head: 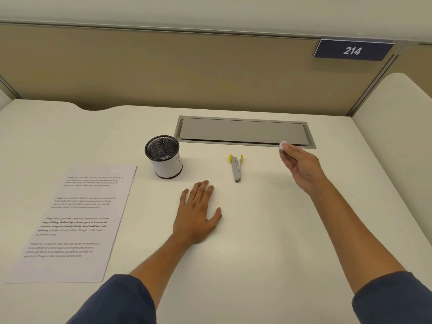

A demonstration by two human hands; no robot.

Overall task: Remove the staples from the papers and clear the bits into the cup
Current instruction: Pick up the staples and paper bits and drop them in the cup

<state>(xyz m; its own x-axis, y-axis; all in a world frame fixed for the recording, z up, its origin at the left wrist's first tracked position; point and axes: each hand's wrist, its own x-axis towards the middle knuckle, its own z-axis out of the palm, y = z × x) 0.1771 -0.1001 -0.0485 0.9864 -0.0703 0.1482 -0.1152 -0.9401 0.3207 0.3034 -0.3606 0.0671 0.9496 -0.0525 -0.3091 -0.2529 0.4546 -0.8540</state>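
The left hand lies flat, fingers straight, mid-desk near the cup, while the right hand pinches a small white scrap toward the desk's far right edge.

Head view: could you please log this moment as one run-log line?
left hand: flat on desk | right hand: pinching small white bit | cup: upright | staple remover: idle
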